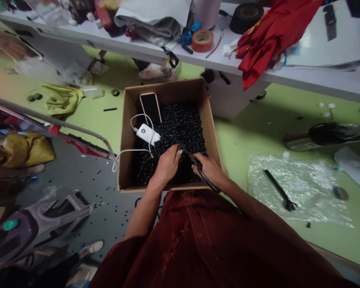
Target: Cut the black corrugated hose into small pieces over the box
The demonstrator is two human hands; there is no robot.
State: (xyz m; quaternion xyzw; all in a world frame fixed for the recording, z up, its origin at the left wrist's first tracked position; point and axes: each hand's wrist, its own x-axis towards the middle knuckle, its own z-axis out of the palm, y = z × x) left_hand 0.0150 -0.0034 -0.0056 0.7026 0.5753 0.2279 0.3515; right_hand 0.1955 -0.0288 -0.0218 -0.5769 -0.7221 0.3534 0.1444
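Observation:
An open cardboard box [213, 128] in front of me holds a heap of small black pieces [183, 120]. Over the heap, my right hand [211, 172] is closed around dark-handled scissors [206, 180], whose blades point up and left toward my left hand. My left hand [167, 165] is closed in a pinch beside the blades, on what seems to be a small black piece [180, 148], largely hidden by the fingers. On the heap lie a phone [151, 108] with a dark screen and a white power bank [147, 134] with a white cable.
A shelf [225, 62] beyond the box carries orange tape [202, 41], black tape [246, 18] and red cloth [270, 36]. To the right lie a plastic bag [312, 188], a black strip-like tool [279, 188] and a metal flask [303, 138]. A white cable [117, 156] crosses the box's left edge.

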